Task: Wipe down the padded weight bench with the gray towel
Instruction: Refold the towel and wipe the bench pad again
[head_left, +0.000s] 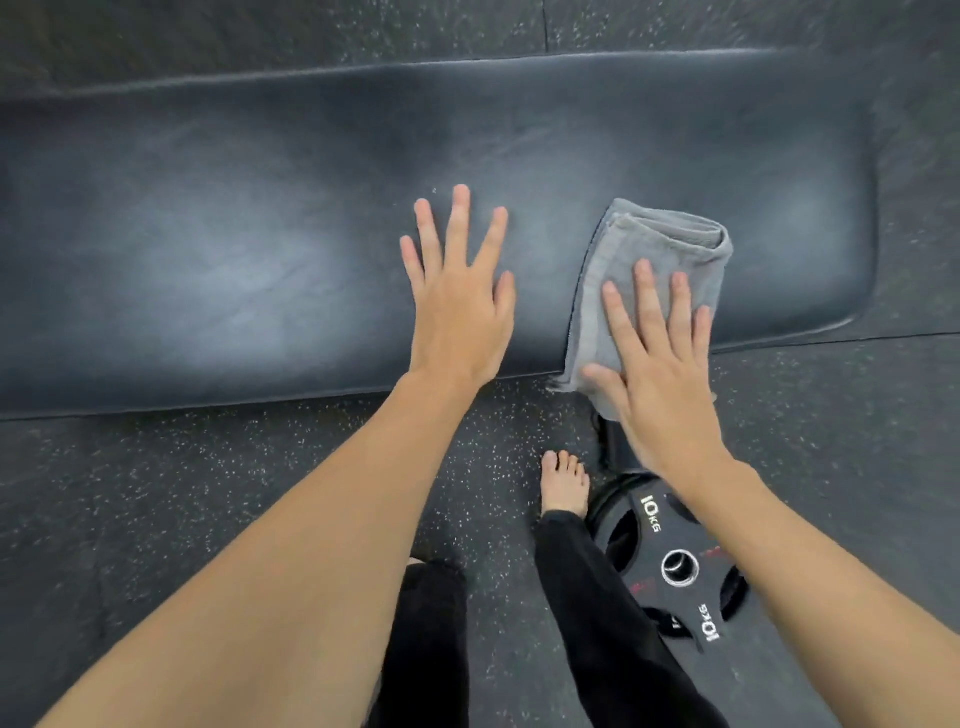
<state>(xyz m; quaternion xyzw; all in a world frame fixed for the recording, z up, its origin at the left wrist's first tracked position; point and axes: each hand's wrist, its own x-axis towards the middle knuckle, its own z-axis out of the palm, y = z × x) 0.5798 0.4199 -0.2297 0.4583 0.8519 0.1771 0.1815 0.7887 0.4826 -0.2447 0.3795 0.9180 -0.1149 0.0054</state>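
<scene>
The padded weight bench (234, 234) is a long black cushion running across the view from left to right. A folded gray towel (654, 244) lies on its right part, with its near end hanging over the front edge. My right hand (660, 364) lies flat on the towel's near half, fingers spread, pressing it against the pad. My left hand (457, 306) rests flat on the bare pad just left of the towel, fingers apart and holding nothing.
A black 10 kg weight plate (675, 566) lies on the speckled rubber floor (156, 493) below my right forearm. My bare foot (563, 483) and black trouser legs stand between the plate and the bench's front edge.
</scene>
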